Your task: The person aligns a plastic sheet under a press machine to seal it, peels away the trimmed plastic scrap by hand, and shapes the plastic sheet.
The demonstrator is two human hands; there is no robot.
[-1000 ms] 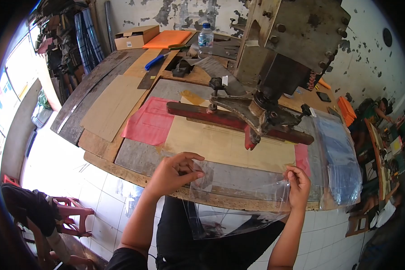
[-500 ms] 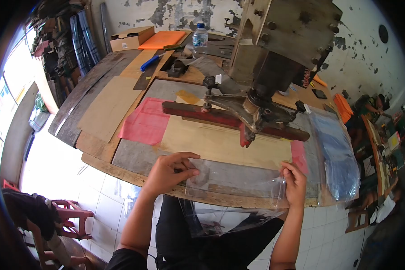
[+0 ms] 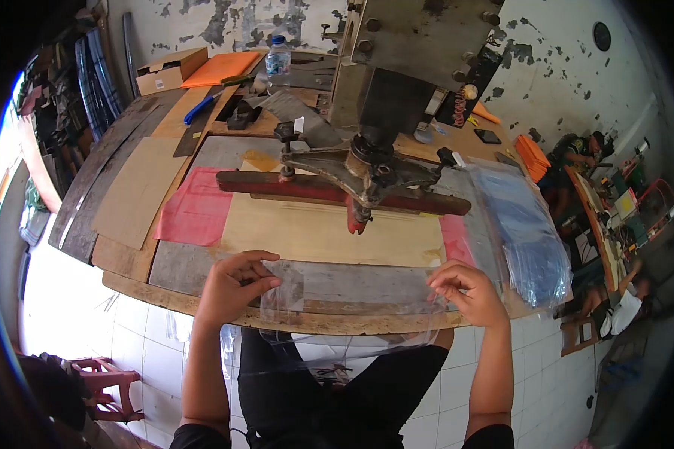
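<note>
A clear plastic sheet (image 3: 352, 346) hangs between my two hands, over the front edge of the worktable and above my lap. My left hand (image 3: 232, 290) has its thumb against the curled fingers at the sheet's left end, with the forefinger stretched out above. At the right end, my right hand (image 3: 468, 292) pinches the sheet between thumb and fingertips. Just beyond my hands lies a cream sheet (image 3: 329, 238) with pink pieces (image 3: 195, 206) at its ends. Over it stands a press head with a red-brown bar (image 3: 277, 184).
A stack of bluish clear plastic sheets (image 3: 528, 232) lies at the table's right. Brown board (image 3: 138, 187), a blue-handled tool (image 3: 201, 109), a water bottle (image 3: 278, 60), an orange stack (image 3: 221, 69) and a cardboard box (image 3: 171, 71) sit left and behind. Another person (image 3: 577, 153) is at the far right.
The view has swung right, so the table and press appear further left. The plastic sheet's lower edge is raised a little, and my right hand has turned with its fingers pointing more inward.
</note>
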